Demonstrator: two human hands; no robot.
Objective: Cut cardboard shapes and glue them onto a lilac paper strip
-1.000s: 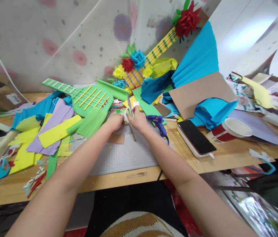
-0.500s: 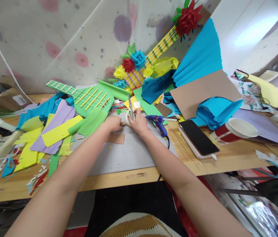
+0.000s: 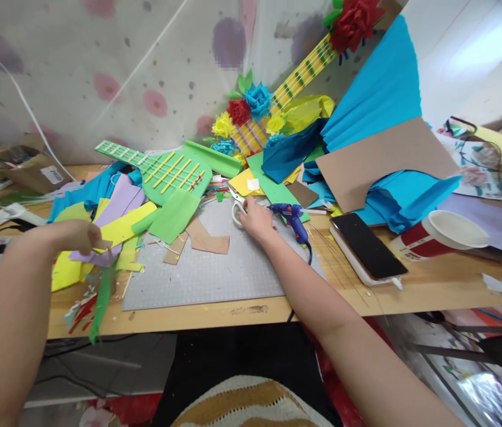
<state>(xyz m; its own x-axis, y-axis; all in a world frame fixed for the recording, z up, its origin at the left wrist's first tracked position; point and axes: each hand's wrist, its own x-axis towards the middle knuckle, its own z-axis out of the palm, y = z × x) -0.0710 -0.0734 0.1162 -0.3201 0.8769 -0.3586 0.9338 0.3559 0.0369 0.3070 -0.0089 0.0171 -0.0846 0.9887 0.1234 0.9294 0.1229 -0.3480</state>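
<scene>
Over the heap of paper scraps at the left, my left hand (image 3: 82, 236) has its fingers bent around a small brown cardboard scrap (image 3: 103, 244). A narrow brown strip hangs just below it, beside a green paper strip (image 3: 104, 296). My right hand (image 3: 257, 219) rests on the grey cutting mat, closed on the white-handled scissors (image 3: 237, 213), whose blades point away from me. Brown cardboard pieces (image 3: 209, 238) lie on the mat (image 3: 233, 276) between my hands. Just right of my right hand lies a blue glue gun (image 3: 293, 220).
A green paper guitar (image 3: 175, 175) lies at the back, and a yellow one with paper flowers (image 3: 295, 83) leans on the wall. A phone (image 3: 369, 246) and a paper cup (image 3: 440, 234) stand at the right. Blue crepe paper (image 3: 375, 89) and a cardboard sheet (image 3: 388, 157) sit behind.
My left hand has moved from the mat's middle far to the left, over the scraps, with a cardboard scrap. My right hand stays near the same spot with the scissors.
</scene>
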